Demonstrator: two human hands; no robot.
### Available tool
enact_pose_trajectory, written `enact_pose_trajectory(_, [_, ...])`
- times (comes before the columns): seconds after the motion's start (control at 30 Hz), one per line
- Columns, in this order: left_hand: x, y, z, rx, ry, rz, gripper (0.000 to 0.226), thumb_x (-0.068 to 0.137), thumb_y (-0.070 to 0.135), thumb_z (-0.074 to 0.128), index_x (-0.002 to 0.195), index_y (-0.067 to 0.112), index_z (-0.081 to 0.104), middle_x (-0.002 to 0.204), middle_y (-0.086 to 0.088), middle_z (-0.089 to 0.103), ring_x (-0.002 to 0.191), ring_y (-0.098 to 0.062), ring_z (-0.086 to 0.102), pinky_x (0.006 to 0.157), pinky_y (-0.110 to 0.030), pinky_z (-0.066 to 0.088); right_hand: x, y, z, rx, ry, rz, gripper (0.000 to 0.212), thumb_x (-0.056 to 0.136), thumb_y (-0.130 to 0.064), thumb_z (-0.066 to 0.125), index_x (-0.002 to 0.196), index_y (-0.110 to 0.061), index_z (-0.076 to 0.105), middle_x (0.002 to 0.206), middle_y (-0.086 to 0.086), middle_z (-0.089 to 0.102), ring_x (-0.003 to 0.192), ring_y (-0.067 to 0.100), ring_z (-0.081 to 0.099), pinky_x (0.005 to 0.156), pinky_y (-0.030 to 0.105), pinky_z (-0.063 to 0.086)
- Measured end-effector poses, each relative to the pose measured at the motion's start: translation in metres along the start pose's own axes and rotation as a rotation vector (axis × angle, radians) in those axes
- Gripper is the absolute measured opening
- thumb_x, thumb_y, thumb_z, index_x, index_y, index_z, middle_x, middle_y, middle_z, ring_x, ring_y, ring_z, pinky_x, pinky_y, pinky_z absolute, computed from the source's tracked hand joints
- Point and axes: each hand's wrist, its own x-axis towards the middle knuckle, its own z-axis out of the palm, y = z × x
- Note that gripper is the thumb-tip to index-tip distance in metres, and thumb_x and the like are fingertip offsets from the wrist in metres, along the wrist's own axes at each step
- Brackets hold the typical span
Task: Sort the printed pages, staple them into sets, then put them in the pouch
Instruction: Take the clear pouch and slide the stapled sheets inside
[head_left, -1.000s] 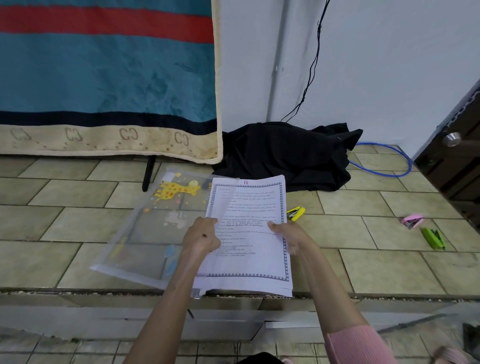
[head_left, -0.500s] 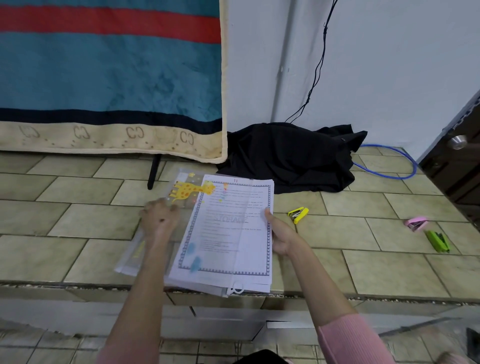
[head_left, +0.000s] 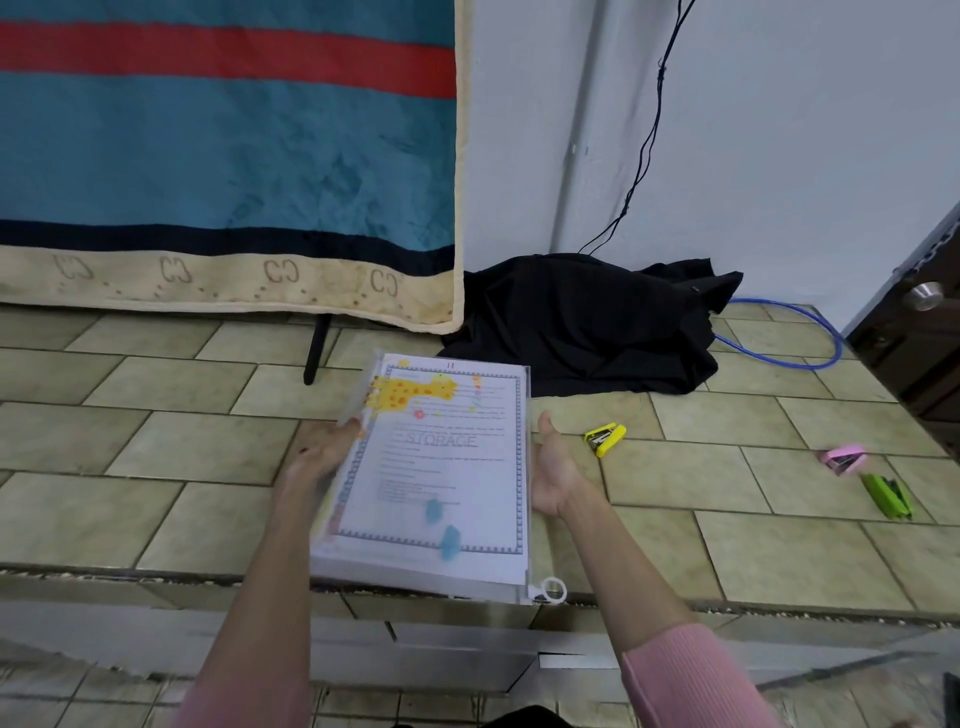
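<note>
A clear pouch (head_left: 363, 387) with a yellow giraffe print is held over the tiled floor, and the printed pages (head_left: 441, 467) headed "STORAGE" lie inside it. Its white zip ring (head_left: 550, 591) hangs at the near right corner. My left hand (head_left: 322, 457), blurred, grips the pouch's left edge. My right hand (head_left: 553, 473) lies along the right edge with palm open and thumb up; its fingers are hidden under the pouch.
A yellow stapler (head_left: 605, 438) lies just right of my right hand. Pink (head_left: 844, 458) and green (head_left: 885, 496) staplers lie further right. Behind are black cloth (head_left: 587, 322), a blue cable (head_left: 810, 343), a hanging striped blanket (head_left: 223, 156) and a dark door (head_left: 924, 338). A step edge (head_left: 156, 571) runs below the pouch.
The pages have slid fully into the pouch. My left hand moved from the pages to the pouch's left edge, and my right hand opened beside the right edge.
</note>
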Motion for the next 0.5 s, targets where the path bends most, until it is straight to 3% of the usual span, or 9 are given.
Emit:
enact_pose_trajectory(0.03, [-0.004,0.000,0.002,-0.078,-0.021,0.015,0.047,0.094,0.043,0.048,0.113,0.003,0.064,0.115,-0.014,0.064,0.109,-0.029,0.059,0.094,-0.034,0.044,0.001,0.000,0.000,0.025,-0.036,0.008,0.091,0.084,-0.075,0.007,0.117,-0.008,0.060,0.107,0.017,0.070,0.092,0.031,0.070,0.078,0.039,0.057])
enact_pose_trajectory(0.13, [-0.018,-0.005,0.003,-0.293,-0.176,0.019,0.031,0.083,0.037,0.067,0.101,0.010,0.066,0.085,-0.004,0.072,0.078,-0.021,0.069,0.070,-0.028,0.051,-0.001,-0.003,-0.001,0.050,-0.088,0.026,0.096,0.080,-0.080,0.016,0.123,-0.006,0.061,0.122,0.020,0.062,0.105,0.035,0.064,0.083,0.045,0.056])
enact_pose_trajectory(0.27, [-0.015,-0.017,0.007,-0.434,-0.258,0.010,0.036,0.073,0.026,0.078,0.103,0.010,0.066,0.092,-0.014,0.074,0.080,-0.028,0.072,0.072,-0.035,0.057,-0.009,-0.012,0.007,-0.095,-0.095,0.014,0.085,0.084,-0.074,0.022,0.113,-0.008,0.068,0.112,0.017,0.068,0.099,0.032,0.067,0.077,0.041,0.058])
enact_pose_trajectory(0.33, [-0.012,-0.018,0.007,-0.497,-0.250,-0.001,0.034,0.074,0.022,0.077,0.102,0.010,0.064,0.093,-0.014,0.073,0.081,-0.028,0.070,0.074,-0.036,0.057,-0.004,-0.016,0.009,-0.281,0.085,-0.103,0.060,0.095,-0.052,0.038,0.112,-0.002,0.065,0.099,0.012,0.071,0.086,0.027,0.069,0.069,0.033,0.058])
enact_pose_trajectory(0.43, [-0.009,-0.018,0.007,-0.533,-0.249,-0.018,0.031,0.077,0.021,0.074,0.103,0.011,0.062,0.088,-0.010,0.072,0.081,-0.027,0.069,0.077,-0.038,0.055,0.008,-0.021,0.002,-0.855,0.562,-0.437,0.031,0.090,-0.023,0.058,0.098,0.006,0.067,0.084,0.012,0.068,0.076,0.022,0.062,0.073,0.035,0.050])
enact_pose_trajectory(0.5, [-0.007,-0.017,0.007,-0.574,-0.257,-0.029,0.030,0.079,0.021,0.072,0.106,0.010,0.062,0.090,-0.010,0.072,0.076,-0.024,0.070,0.071,-0.035,0.058,0.007,-0.025,0.001,-0.972,0.635,-0.480,0.030,0.087,-0.026,0.061,0.103,0.000,0.066,0.101,0.010,0.068,0.090,0.023,0.062,0.081,0.034,0.049])
